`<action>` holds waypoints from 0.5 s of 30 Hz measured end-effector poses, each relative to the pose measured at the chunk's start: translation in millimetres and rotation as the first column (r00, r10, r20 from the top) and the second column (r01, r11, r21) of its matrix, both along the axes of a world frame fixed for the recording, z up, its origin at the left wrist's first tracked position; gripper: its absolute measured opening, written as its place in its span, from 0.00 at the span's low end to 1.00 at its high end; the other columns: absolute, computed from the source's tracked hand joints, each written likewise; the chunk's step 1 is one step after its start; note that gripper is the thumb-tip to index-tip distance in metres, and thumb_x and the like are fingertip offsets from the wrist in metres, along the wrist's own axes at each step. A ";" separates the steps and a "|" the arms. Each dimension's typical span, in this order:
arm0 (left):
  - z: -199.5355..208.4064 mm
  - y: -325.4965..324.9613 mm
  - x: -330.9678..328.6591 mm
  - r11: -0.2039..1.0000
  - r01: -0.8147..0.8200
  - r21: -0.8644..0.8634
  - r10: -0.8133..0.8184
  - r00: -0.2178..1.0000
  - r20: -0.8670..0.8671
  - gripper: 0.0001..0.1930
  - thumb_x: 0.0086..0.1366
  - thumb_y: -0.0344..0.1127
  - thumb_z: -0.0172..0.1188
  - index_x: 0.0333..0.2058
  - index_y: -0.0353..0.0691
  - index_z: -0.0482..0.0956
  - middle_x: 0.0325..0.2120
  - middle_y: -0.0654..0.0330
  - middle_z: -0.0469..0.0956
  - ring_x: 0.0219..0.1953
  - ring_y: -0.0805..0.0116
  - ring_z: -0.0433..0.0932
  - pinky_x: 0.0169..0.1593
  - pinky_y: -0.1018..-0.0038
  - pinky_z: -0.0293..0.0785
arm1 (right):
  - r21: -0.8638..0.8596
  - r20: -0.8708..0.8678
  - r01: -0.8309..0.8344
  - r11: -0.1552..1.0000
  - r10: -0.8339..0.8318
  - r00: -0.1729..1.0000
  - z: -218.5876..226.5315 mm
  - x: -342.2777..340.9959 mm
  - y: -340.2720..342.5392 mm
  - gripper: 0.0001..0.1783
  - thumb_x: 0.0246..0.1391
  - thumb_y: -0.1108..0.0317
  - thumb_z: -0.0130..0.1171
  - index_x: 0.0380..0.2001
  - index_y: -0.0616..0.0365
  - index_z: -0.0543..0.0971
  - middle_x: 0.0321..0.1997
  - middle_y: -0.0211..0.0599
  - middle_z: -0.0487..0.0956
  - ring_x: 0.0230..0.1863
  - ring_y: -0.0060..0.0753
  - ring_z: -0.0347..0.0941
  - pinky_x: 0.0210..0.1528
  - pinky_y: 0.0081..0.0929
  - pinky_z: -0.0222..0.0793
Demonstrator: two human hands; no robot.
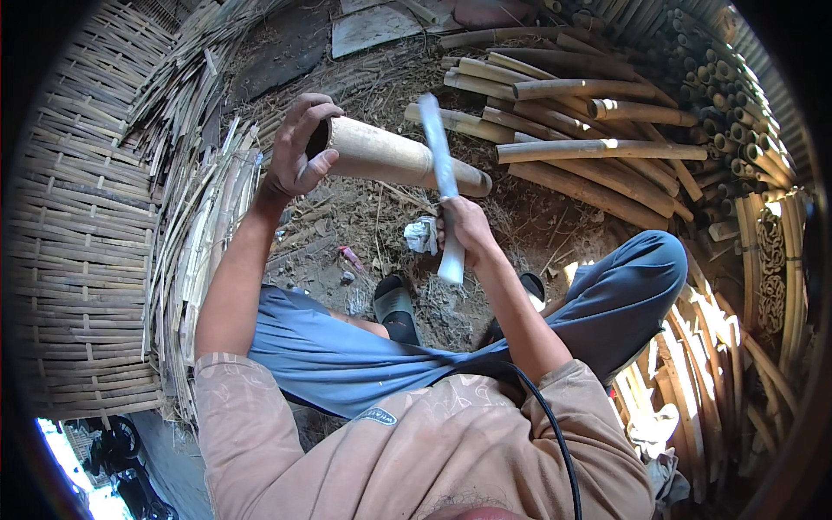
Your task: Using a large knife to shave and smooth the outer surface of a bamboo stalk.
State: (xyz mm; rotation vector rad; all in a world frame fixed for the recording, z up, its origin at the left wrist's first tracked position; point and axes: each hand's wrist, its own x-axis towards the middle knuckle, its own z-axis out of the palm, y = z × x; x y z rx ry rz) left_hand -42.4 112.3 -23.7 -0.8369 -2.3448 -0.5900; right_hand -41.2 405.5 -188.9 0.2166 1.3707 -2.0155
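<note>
My left hand (pixel 303 143) grips the open near end of a thick, pale bamboo tube (pixel 381 149), its thumb and fingers around the rim. The tube slants away to the right, and its far end is close to the littered ground. My right hand (pixel 466 228) is closed around a long, pale, knife-like tool (pixel 440 147), slightly blurred. The tool stands nearly upright in the view and crosses in front of the tube's far half. Its whitish lower end sticks out below my fist. Whether its edge touches the bamboo I cannot tell.
Cut bamboo poles (pixel 598 152) lie piled at the far right, with stacked tubes (pixel 737 121) behind. Split strips (pixel 204 234) are heaped on the left beside a woven bamboo panel (pixel 82 234). A crumpled white wad (pixel 421 235) lies near my right hand. A black cable (pixel 550 416) crosses my shirt.
</note>
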 end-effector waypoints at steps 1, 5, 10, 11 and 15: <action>-1.4 1.2 -0.1 1.000 -0.012 0.014 0.012 1.000 0.007 0.30 0.53 0.47 0.60 0.52 0.34 0.74 0.46 0.43 0.73 0.47 0.47 0.77 0.51 0.57 0.74 | -0.062 0.168 0.084 0.995 -0.073 0.983 -17.9 -5.3 1.9 0.11 0.68 0.57 0.51 0.37 0.52 0.70 0.22 0.26 0.71 0.16 0.23 0.68 0.18 0.25 0.69; 1.9 3.1 0.1 0.999 -0.042 0.010 0.043 0.999 -0.023 0.28 0.55 0.47 0.58 0.50 0.34 0.75 0.45 0.44 0.74 0.46 0.47 0.77 0.51 0.58 0.74 | -0.107 0.169 0.088 0.990 -0.069 0.983 0.2 14.4 -13.4 0.12 0.68 0.56 0.51 0.36 0.53 0.70 0.22 0.26 0.71 0.16 0.23 0.67 0.18 0.25 0.69; 5.4 1.4 1.1 0.995 -0.080 0.057 0.081 0.996 -0.022 0.25 0.56 0.44 0.58 0.48 0.32 0.75 0.43 0.44 0.74 0.43 0.48 0.77 0.48 0.59 0.74 | 0.003 -0.284 -0.192 0.981 0.185 0.941 37.0 11.5 -10.0 0.13 0.68 0.57 0.53 0.35 0.55 0.73 0.19 0.29 0.74 0.16 0.25 0.70 0.17 0.28 0.69; 2.2 1.5 -0.9 0.993 -0.094 0.071 0.095 0.995 -0.019 0.24 0.57 0.44 0.57 0.48 0.32 0.75 0.42 0.44 0.74 0.43 0.48 0.77 0.48 0.59 0.74 | 0.039 -0.225 -0.114 0.993 0.120 0.967 17.2 7.6 -8.3 0.13 0.68 0.58 0.52 0.37 0.57 0.74 0.20 0.30 0.73 0.16 0.26 0.70 0.17 0.29 0.70; -0.9 6.3 -1.8 0.982 -0.140 0.130 0.140 0.990 0.014 0.23 0.58 0.43 0.57 0.47 0.31 0.75 0.41 0.44 0.74 0.42 0.48 0.77 0.49 0.60 0.74 | -0.068 0.270 0.189 0.980 -0.164 0.949 -23.0 0.7 -2.8 0.13 0.69 0.58 0.49 0.39 0.57 0.72 0.23 0.29 0.71 0.17 0.25 0.69 0.17 0.31 0.72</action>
